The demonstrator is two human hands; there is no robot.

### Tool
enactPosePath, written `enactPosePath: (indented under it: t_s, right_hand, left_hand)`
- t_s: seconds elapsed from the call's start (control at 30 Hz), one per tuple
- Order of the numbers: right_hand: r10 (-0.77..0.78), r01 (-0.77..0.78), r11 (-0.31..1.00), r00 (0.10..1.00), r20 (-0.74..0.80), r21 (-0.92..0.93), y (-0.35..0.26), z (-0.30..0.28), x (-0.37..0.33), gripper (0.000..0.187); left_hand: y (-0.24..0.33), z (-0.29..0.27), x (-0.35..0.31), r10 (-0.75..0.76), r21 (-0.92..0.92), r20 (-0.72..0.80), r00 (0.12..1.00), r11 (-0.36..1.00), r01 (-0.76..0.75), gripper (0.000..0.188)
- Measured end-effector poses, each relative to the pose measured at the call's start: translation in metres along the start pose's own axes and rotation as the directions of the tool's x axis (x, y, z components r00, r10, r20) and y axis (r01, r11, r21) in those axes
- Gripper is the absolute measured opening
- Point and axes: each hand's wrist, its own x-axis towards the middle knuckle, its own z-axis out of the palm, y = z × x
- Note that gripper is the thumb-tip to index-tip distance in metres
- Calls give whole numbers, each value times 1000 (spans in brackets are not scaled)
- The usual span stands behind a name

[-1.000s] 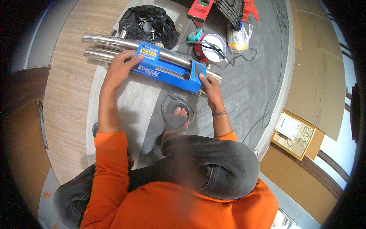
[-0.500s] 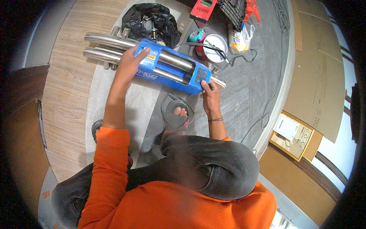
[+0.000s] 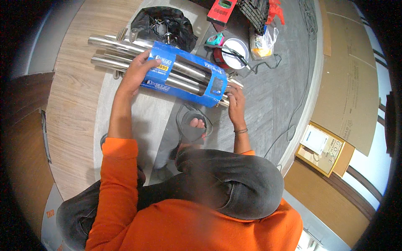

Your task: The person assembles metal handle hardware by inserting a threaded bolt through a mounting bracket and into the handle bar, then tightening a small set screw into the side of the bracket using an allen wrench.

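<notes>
Here, left hand (image 3: 136,73) and right hand (image 3: 237,102) share a grip on a blue, windowed carton (image 3: 188,95) of shiny tubes (image 3: 112,44).

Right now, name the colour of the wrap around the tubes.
The wrap is mostly blue; the head view shows it.

Orange long-sleeved top (image 3: 184,226) with plain orange cuffs (image 3: 120,147), faded charcoal trousers (image 3: 230,175), thin dark bracelet (image 3: 240,131) on the right wrist (image 3: 239,125), dark open-toed sandal (image 3: 193,133)
</notes>
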Motion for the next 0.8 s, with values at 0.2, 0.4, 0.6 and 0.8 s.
enactPosePath:
  t_s: [0.2,0.4,0.6,0.8]
  right_hand:
    - [-109,129,854,992,70,-505,-2,-23,29,43]
    - [132,-138,966,990,-44,-220,-1,-8,44,39]
    - [-54,68,909,997,47,-410,34,-2,42,33]
    - [55,-50,942,998,7,-331,34,6,38,35]
  left_hand:
    - [-8,-1,4,38,2,2,999,999,-38,55]
    - [-6,-1,-2,17,-16,14,1000,1000,-17,55]
    - [-7,0,-5,92,-114,-2,996,989,-91,34]
    - [0,4,0,36,-64,-20,999,997,-37,29]
